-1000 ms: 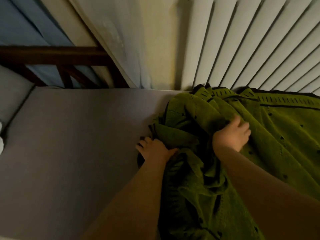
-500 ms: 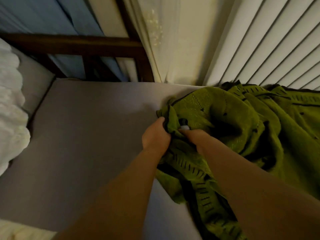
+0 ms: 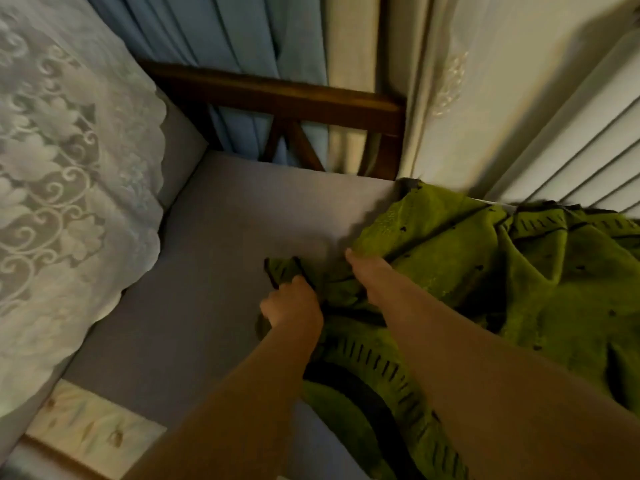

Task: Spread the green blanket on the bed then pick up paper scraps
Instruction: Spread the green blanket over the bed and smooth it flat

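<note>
Patterned cloth (image 3: 93,427): nearest me at lower left, a pale printed piece lying at the edge of the mattress.
My left hand (image 3: 294,308): fingers curled into a fist, clamped on a dark-trimmed corner of the green blanket (image 3: 519,289); knuckles face up, hand resting low over the sheet (image 3: 225,271).
My right hand (image 3: 372,273): reaches forward under a raised fold of the blanket. One fingertip shows at the fold's edge; the other fingers are hidden by the cloth, so I cannot tell whether they are spread or pinching.
Green blanket, position: bunched on the right side of the bed, in folds from the lower right up to the far right corner. The left part of the sheet lies bare.
Blanket trim: a dark band with short dash marks runs below my left forearm.
Lace cover (image 3: 62,188): white, scalloped, on the left, overlapping the pillow area.
Headboard (image 3: 277,95): dark wood rail with crossed slats, beyond the mattress.
Curtains (image 3: 242,36): blue, behind the headboard; pale drape (image 3: 485,81) to its right.
Blinds (image 3: 595,143): slatted, at far right, above the blanket.
</note>
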`<action>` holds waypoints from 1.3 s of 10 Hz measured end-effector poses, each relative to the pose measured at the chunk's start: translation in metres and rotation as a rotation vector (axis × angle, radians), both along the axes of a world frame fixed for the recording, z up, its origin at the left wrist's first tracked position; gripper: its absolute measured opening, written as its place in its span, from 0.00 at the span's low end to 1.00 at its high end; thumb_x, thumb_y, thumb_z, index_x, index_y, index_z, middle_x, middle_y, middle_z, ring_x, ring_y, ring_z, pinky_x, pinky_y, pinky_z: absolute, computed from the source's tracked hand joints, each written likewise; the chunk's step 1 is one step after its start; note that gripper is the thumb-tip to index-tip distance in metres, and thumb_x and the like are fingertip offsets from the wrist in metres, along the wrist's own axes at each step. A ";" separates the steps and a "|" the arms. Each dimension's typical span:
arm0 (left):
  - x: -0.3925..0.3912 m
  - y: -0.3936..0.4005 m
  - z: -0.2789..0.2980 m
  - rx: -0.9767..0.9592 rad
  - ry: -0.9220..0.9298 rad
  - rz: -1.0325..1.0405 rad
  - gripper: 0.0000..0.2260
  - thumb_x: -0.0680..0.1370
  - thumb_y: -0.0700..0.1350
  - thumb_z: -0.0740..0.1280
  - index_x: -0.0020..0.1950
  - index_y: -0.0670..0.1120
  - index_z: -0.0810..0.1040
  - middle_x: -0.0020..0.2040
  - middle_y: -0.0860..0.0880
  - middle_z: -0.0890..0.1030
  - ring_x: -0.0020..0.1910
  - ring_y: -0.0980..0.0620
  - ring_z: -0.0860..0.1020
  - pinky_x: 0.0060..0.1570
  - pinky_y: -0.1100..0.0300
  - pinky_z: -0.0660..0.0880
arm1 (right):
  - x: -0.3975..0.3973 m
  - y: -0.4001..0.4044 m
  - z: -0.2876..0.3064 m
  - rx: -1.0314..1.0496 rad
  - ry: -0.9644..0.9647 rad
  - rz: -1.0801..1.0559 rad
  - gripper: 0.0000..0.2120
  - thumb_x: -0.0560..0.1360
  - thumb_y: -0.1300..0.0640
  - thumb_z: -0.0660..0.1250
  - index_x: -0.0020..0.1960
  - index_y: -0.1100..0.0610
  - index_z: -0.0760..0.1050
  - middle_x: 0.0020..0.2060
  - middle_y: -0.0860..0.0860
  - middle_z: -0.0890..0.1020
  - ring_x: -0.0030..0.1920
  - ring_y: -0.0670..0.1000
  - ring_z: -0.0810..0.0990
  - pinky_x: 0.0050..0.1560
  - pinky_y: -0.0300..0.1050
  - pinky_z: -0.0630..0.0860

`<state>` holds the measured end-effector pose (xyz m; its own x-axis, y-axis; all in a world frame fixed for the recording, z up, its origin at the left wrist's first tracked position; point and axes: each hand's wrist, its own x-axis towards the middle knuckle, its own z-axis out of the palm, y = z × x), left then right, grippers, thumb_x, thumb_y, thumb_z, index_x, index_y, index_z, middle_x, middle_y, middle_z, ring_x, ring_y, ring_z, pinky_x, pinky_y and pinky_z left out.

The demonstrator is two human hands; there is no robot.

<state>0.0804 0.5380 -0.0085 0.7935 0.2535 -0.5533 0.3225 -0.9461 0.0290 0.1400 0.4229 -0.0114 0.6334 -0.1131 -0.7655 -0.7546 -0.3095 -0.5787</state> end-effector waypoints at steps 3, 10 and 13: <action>0.009 0.063 -0.048 -0.207 0.399 0.022 0.46 0.72 0.75 0.50 0.77 0.42 0.60 0.76 0.40 0.62 0.73 0.38 0.64 0.70 0.44 0.63 | 0.031 0.013 -0.061 -0.467 0.108 0.216 0.44 0.76 0.33 0.57 0.76 0.66 0.55 0.71 0.61 0.66 0.68 0.60 0.69 0.58 0.48 0.70; 0.067 0.025 -0.092 -0.530 0.161 -0.033 0.21 0.82 0.50 0.59 0.72 0.42 0.68 0.70 0.42 0.72 0.69 0.43 0.71 0.68 0.53 0.67 | 0.066 0.064 -0.082 -0.490 -0.078 0.285 0.26 0.75 0.48 0.63 0.69 0.58 0.69 0.68 0.60 0.71 0.68 0.61 0.71 0.67 0.55 0.70; 0.038 -0.015 -0.064 -0.558 0.537 -0.337 0.30 0.75 0.54 0.69 0.74 0.46 0.66 0.72 0.45 0.69 0.69 0.45 0.70 0.64 0.55 0.66 | 0.038 -0.006 -0.105 -0.938 -0.090 -0.084 0.32 0.80 0.65 0.53 0.78 0.61 0.39 0.73 0.60 0.57 0.66 0.58 0.67 0.57 0.48 0.75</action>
<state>0.1184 0.5226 -0.0725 0.3715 -0.3722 -0.8506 0.1292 -0.8865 0.4443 0.1780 0.4172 -0.1164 0.6473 -0.7057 -0.2880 -0.7603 -0.6247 -0.1781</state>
